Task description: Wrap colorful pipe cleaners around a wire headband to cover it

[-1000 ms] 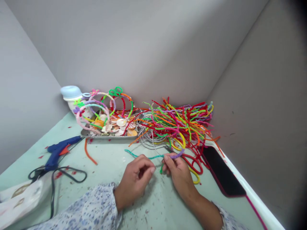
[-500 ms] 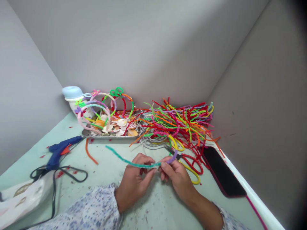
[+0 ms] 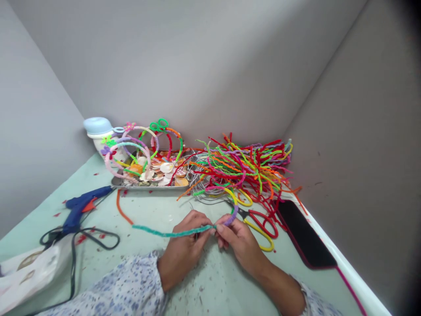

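A teal pipe cleaner (image 3: 158,232) stretches leftward across my left hand (image 3: 186,245), whose thumb and fingers pinch it near its right end. My right hand (image 3: 238,241) is closed on a purple pipe cleaner (image 3: 233,216) right beside that spot, fingertips nearly touching my left ones. The purple piece curves up into a yellow stretch (image 3: 232,194), with pink and green leading left from it. Where teal and purple meet, the fingertips partly hide the join.
Behind lie a metal tray (image 3: 158,188) of shells with decorated hoops, a bottle (image 3: 98,127) and a pile of pipe cleaners (image 3: 250,166). Scissors (image 3: 263,223) and a phone (image 3: 305,235) lie right; a blue glue gun (image 3: 77,210) and its cord lie left.
The teal pipe cleaner's free end has swung down and left, and its right end is now closer to the fingertips. More of the curved purple and yellow strand shows above my right hand.
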Demonstrator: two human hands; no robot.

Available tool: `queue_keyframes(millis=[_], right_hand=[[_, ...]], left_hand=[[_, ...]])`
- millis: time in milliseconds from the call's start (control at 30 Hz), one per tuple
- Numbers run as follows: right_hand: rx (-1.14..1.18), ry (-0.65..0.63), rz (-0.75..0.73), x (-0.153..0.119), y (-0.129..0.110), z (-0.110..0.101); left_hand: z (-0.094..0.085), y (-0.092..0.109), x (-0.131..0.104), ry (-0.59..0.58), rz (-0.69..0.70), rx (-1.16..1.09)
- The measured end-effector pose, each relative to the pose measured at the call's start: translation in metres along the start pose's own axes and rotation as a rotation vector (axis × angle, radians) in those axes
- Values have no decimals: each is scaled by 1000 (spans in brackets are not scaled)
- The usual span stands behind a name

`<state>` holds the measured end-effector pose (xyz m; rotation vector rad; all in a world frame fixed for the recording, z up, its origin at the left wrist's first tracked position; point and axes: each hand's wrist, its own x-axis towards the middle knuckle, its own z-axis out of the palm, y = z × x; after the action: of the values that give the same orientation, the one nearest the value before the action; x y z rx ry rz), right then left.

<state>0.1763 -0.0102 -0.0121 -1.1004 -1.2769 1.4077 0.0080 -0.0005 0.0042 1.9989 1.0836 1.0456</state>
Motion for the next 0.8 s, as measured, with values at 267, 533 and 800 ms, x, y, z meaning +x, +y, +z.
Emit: queue_keyframes(millis=[267, 533, 800], right_hand=[[145, 59, 99, 2, 0, 2], [169, 35, 123, 4, 6, 0], [149, 41, 121, 2, 1, 1]], left_hand=[[0, 0, 1, -66, -106, -34], [1, -4, 1, -137, -225, -165], [2, -2, 5, -215, -378, -361]])
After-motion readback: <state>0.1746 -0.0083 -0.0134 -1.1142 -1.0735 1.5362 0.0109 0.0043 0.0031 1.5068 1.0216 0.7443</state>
